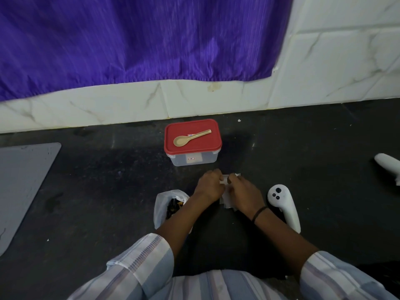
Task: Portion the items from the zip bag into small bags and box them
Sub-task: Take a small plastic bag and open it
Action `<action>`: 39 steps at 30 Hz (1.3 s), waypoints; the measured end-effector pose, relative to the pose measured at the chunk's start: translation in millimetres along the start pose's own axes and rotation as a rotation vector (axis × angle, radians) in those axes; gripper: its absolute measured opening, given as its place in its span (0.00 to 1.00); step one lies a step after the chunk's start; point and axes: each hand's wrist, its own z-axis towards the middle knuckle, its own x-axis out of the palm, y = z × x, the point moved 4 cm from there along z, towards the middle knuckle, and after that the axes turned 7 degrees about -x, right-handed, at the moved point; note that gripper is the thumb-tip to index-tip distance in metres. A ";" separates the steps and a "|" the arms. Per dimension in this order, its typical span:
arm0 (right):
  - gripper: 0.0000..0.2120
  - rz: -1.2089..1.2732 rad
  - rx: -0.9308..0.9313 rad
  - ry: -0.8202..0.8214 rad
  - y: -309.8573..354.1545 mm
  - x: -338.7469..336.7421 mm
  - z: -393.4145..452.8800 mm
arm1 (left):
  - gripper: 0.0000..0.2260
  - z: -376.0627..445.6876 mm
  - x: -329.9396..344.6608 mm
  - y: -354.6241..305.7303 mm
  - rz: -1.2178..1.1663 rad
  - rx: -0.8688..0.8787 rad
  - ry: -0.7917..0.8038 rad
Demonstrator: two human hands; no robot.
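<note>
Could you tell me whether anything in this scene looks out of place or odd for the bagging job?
The spoon lies on the box's closed red lid, so it must move before boxing. Two white controllers sit on the dark floor near the right hand. No spill is visible.

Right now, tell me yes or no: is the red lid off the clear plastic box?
No, the red lid sits closed on the clear plastic box, with a tan plastic spoon lying on top of it.
</note>
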 end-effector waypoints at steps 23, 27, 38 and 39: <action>0.07 0.874 0.294 -0.364 12.9 -45.1 -33.3 | 0.06 -39.4 -24.0 -15.1 -0.698 -0.065 0.167; 0.04 1.044 0.291 -0.329 28.7 -53.8 -34.2 | 0.04 -52.5 -33.4 -11.4 -0.743 -0.040 0.055; 0.07 1.039 0.254 -0.179 69.2 -57.4 -28.6 | 0.10 -83.0 -71.7 1.0 -0.510 -0.039 -0.162; 0.06 0.993 0.245 -0.171 72.6 -57.2 -27.6 | 0.09 -87.1 -75.7 1.5 -0.444 -0.052 -0.204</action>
